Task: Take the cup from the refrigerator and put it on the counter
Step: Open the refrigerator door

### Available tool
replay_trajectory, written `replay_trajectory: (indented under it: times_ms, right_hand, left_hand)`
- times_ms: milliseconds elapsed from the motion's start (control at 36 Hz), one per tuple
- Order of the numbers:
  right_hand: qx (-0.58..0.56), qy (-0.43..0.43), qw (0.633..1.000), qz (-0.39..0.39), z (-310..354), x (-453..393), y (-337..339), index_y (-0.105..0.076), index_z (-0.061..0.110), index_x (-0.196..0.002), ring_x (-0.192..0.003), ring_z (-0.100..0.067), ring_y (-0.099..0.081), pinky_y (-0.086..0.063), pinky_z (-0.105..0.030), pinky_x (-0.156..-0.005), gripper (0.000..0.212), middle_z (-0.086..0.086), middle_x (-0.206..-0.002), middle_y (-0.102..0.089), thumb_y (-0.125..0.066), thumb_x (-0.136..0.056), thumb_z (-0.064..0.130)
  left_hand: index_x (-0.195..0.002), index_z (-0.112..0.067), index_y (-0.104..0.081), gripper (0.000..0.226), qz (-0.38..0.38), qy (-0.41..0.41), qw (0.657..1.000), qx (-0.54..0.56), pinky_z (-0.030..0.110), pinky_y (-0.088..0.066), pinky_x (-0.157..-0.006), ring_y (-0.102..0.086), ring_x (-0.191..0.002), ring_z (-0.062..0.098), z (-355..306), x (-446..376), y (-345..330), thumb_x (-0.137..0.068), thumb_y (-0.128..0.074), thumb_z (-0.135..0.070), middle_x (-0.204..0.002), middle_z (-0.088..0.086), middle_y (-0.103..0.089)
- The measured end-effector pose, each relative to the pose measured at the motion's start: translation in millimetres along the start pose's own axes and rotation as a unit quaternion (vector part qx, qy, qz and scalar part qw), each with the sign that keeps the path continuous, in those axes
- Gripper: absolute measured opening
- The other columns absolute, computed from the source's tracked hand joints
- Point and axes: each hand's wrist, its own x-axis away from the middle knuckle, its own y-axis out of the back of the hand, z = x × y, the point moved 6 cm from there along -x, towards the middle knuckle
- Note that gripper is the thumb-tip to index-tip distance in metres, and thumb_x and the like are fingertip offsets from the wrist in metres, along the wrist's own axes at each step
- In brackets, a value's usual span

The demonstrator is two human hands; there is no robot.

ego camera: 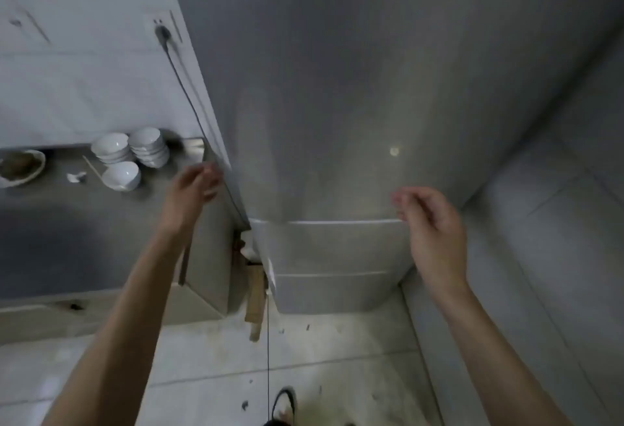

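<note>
Refrigerator (pixel 354 104), grey and closed; left hand (pixel 194 189) and right hand (pixel 432 226) grips released, empty.

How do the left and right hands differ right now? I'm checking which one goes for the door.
The left hand reaches the upper fridge door's left edge, fingers at it; the right hand hangs loosely curled before the door's lower right, touching nothing plainly. The left is beside the counter, the right near the wall. Both are empty.

2 bare hands were in view: the left hand (pixel 194 189) at 9 o'clock and the right hand (pixel 432 223) at 3 o'clock. 1 refrigerator (pixel 354 87) stood at 12 o'clock. On 1 counter (pixel 67 223), 2 bowl stacks (pixel 130 148) and 1 single bowl (pixel 121 175) sat at 10 o'clock.
</note>
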Motion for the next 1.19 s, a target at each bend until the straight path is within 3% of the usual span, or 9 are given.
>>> replay_trajectory:
  times_ms: [83, 194, 306, 472, 583, 778, 889, 1056, 1194]
  right_hand:
    - [-0.003, 0.091, 0.994, -0.057, 62.1, -21.6, -15.3, -0.069, 0.035, -0.094, -0.087, 0.001, -0.068, -0.055, -0.02, -0.084, 0.008, 0.015, -0.092, -0.073, -0.062, -0.093, 0.031]
    - [0.02, 0.228, 0.965, -0.125, 139.1, -34.2, -55.8, -0.064, 0.017, -0.114, -0.102, -0.02, -0.068, -0.056, -0.035, -0.092, 0.026, 0.007, -0.113, -0.067, -0.063, -0.09, 0.028]
    - [0.099, 0.319, 0.926, -0.174, 181.3, -35.9, -119.1, -0.055, 0.007, -0.131, -0.132, -0.026, -0.05, -0.037, -0.026, -0.115, 0.052, -0.008, -0.139, -0.053, -0.07, -0.086, 0.028]
    - [0.254, 0.271, 0.918, -0.14, 180.9, -44.2, -227.1, -0.027, 0.017, -0.158, -0.158, -0.041, -0.005, -0.02, -0.057, -0.125, 0.104, -0.021, -0.168, -0.008, -0.069, -0.073, 0.06]
    - [0.321, 0.244, 0.895, -0.188, 171.5, -62.5, -260.7, -0.012, 0.013, -0.16, -0.152, -0.057, -0.007, -0.012, -0.07, -0.121, 0.124, -0.037, -0.163, -0.011, -0.066, -0.066, 0.072]
    - [0.277, 0.216, 0.912, -0.211, 175.9, -73.4, -280.2, 0.007, 0.009, -0.161, -0.15, -0.061, 0.001, -0.006, -0.075, -0.118, 0.128, -0.037, -0.162, 0.004, -0.066, -0.067, 0.056]
    - [0.262, 0.159, 0.932, -0.195, 185.1, -69.0, -284.3, -0.001, 0.004, -0.16, -0.15, -0.061, -0.001, -0.009, -0.075, -0.117, 0.123, -0.04, -0.162, -0.003, -0.073, -0.069, 0.045]
    - [0.282, 0.142, 0.928, -0.197, 193.8, -54.6, -278.0, -0.011, 0.001, -0.159, -0.15, -0.061, -0.008, -0.015, -0.074, -0.116, 0.113, -0.041, -0.16, -0.011, -0.072, -0.071, 0.038]
    - [0.269, 0.192, 0.917, -0.224, 192.1, -7.1, -248.9, 0.007, 0.004, -0.16, -0.154, -0.054, 0.004, -0.013, -0.071, -0.119, 0.13, -0.034, -0.165, 0.001, -0.066, -0.056, 0.033]
  left_hand:
    - [-0.104, -0.028, -0.073, 0.017, -0.008, -0.069, 0.997, 0.02, 0.034, -0.056, -0.092, -0.077, -0.099, 0.014, -72.1, -47.6, 8.4, -0.106, -0.057, -0.023, -0.097, -0.01, -0.082]
    - [-0.113, -0.023, -0.074, 0.021, 0.024, -0.131, 0.991, 0.022, 0.037, -0.061, -0.091, -0.079, -0.092, 0.009, -151.8, -101.9, 4.0, -0.104, -0.06, -0.036, -0.108, -0.001, -0.084]
    - [-0.125, -0.019, -0.074, 0.035, 0.091, -0.171, 0.981, -0.009, 0.025, -0.064, -0.076, -0.08, -0.097, 0.009, -192.8, -131.0, -9.5, -0.098, -0.065, -0.04, -0.11, -0.005, -0.083]
    - [-0.126, -0.039, -0.071, 0.036, 0.154, -0.177, 0.972, -0.025, 0.034, -0.067, -0.082, -0.079, -0.111, 0.012, -203.2, -141.0, -17.2, -0.091, -0.068, -0.049, -0.125, -0.01, -0.079]
    - [-0.12, -0.048, -0.07, 0.033, 0.178, -0.187, 0.966, -0.015, 0.027, -0.066, -0.074, -0.078, -0.11, 0.007, -203.3, -136.6, -19.1, -0.087, -0.073, -0.05, -0.129, -0.013, -0.076]
    - [-0.143, -0.015, -0.059, 0.039, 0.128, -0.24, 0.961, -0.055, 0.021, -0.066, -0.073, -0.076, -0.098, -0.008, -200.2, -137.9, -22.3, -0.105, -0.065, -0.024, -0.13, -0.01, -0.073]
    - [-0.141, -0.011, -0.059, 0.038, 0.097, -0.262, 0.958, -0.067, 0.013, -0.063, -0.079, -0.074, -0.103, -0.013, -203.7, -128.8, -21.2, -0.105, -0.065, -0.02, -0.136, -0.003, -0.072]
    - [-0.144, -0.012, -0.055, 0.04, 0.067, -0.28, 0.953, -0.096, 0.041, -0.062, -0.102, -0.07, -0.125, 0.022, -217.0, -110.4, -21.0, -0.106, -0.063, -0.021, -0.143, 0.003, -0.067]
    - [-0.146, -0.009, -0.05, 0.039, 0.039, -0.292, 0.948, -0.121, 0.011, -0.047, -0.078, -0.066, -0.115, 0.023, -215.9, -94.3, -30.6, -0.109, -0.057, -0.02, -0.141, 0.01, -0.066]
